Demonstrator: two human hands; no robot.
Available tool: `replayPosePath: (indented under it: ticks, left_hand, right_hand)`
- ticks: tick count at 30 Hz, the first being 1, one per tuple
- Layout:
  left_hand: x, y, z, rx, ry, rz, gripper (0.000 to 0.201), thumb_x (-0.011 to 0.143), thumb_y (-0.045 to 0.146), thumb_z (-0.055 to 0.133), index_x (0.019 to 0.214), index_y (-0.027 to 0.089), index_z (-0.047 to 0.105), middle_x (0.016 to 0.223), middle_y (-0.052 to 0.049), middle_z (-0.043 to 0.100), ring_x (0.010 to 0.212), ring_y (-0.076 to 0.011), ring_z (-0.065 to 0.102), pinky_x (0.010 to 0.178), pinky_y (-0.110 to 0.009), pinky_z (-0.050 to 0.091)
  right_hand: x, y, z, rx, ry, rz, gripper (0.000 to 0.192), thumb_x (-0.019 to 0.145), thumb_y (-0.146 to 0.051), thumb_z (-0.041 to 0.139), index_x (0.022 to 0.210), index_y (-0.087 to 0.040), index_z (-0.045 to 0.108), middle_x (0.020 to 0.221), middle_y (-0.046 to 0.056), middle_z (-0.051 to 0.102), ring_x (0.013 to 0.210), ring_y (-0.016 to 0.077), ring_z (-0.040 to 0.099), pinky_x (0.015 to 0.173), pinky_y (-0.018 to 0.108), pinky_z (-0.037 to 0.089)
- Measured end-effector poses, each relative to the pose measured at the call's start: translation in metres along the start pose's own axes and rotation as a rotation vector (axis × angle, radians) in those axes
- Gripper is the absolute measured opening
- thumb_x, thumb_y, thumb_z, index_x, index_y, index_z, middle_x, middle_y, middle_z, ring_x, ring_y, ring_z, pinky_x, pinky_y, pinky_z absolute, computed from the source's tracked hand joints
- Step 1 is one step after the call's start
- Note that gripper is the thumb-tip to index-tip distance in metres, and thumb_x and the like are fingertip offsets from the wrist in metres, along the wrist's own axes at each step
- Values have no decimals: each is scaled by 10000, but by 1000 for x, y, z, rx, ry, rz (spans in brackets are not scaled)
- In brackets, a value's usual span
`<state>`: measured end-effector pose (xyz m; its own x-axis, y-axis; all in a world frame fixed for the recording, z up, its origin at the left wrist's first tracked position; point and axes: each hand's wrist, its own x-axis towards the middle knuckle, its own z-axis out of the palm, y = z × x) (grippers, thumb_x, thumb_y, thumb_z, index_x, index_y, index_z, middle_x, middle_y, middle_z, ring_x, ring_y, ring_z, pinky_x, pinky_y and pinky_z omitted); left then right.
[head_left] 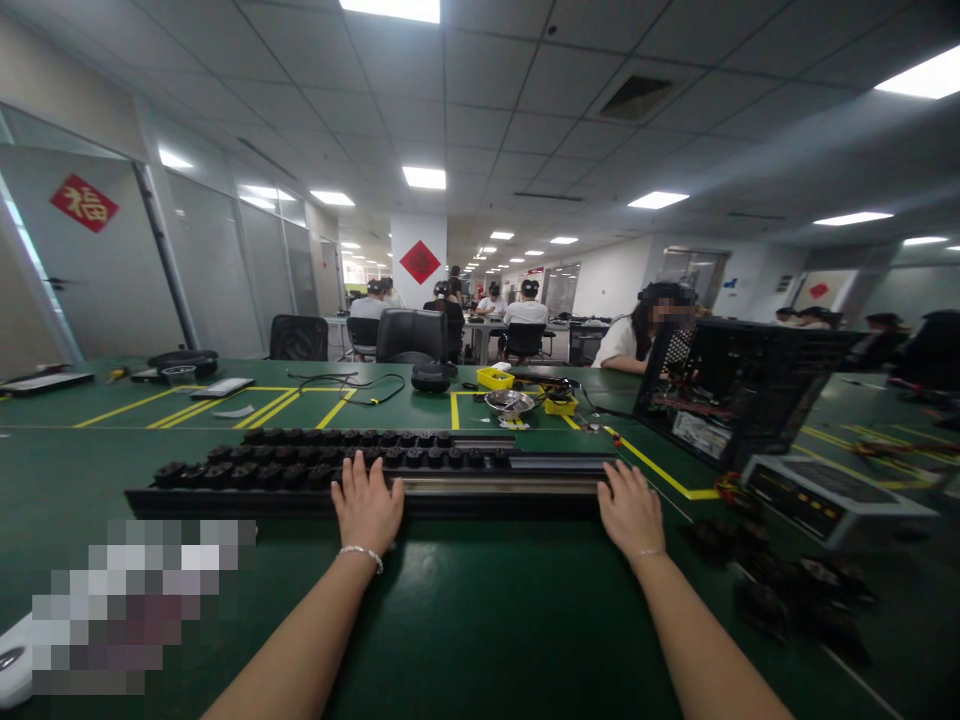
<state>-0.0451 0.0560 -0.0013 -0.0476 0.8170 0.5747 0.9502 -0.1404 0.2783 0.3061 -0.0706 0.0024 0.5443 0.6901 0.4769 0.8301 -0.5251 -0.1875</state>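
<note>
Here, both hands (370, 505) (631, 508) touch a black rail (499, 505) — the sign (84, 203) reads 福.

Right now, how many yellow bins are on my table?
2: one bin behind the metal bowl, slightly to its left, and the other bin to the bowl's right. More could be hidden behind the PC case.

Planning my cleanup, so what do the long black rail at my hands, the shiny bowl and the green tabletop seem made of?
Rail: dark plastic or coated metal, hard to tell; its silvery strip shines like metal. Bowl: probably polished metal, from its bright glints. Tabletop: perhaps rubber or vinyl, smooth with a soft sheen.
</note>
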Motion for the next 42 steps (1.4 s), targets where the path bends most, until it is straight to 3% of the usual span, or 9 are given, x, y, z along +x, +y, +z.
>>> replayPosePath:
  ticks: [3, 6, 11, 14, 23, 42]
  left_hand:
    - [1, -1, 2, 8, -72, 13, 497, 849, 390, 324, 1242, 133, 484, 1393, -116, 393, 1346, -292, 182, 1065, -538, 176]
    - [0, -1, 1, 4, -89, 27, 477, 850, 384, 310, 1211, 149, 515, 1356, -93, 446, 1344, -281, 191, 1067, -547, 167]
    - [1, -1, -1, 16, 23, -28, 463, 821, 384, 379, 1205, 163, 514, 1453, -126, 268, 1356, -316, 137, 1056, -544, 188]
    - [3, -3, -2, 7, 34, -104, 475, 814, 383, 394, 1210, 147, 507, 1460, -161, 224, 1346, -352, 145, 1041, -544, 215]
    - [5, -7, -3, 9, -4, -112, 454, 818, 371, 365, 1175, 154, 542, 1387, -102, 384, 1301, -322, 254, 1049, -536, 217]
    - [6, -9, -3, 21, 36, -32, 408, 807, 341, 382, 1081, 147, 613, 1279, -96, 505, 1241, -305, 318, 1034, -482, 260]
  right_hand:
    - [-2, -11, 3, 21, -113, -53, 524, 890, -403, 149, 1309, -278, 438, 1399, 1, 384, 1313, 215, 242, 1055, 522, 137]
    - [-2, -12, 2, 43, -158, -63, 522, 892, -422, 141, 1281, -303, 467, 1374, -11, 421, 1291, 199, 290, 1057, 530, 117]
    - [0, -10, 0, 71, -156, -57, 512, 886, -424, 166, 1255, -299, 498, 1357, 0, 443, 1250, 198, 353, 1054, 528, 124]
    - [0, -10, 1, 78, -145, -61, 501, 882, -411, 183, 1248, -298, 506, 1352, 1, 450, 1241, 202, 363, 1050, 530, 131]
    - [0, -11, -2, 76, -173, -54, 518, 881, -431, 169, 1254, -299, 502, 1364, -4, 435, 1227, 212, 380, 1052, 525, 128]
    - [0, -12, -2, 68, -174, -51, 502, 878, -405, 183, 1248, -307, 508, 1360, -15, 440, 1196, 209, 415, 1052, 518, 139]
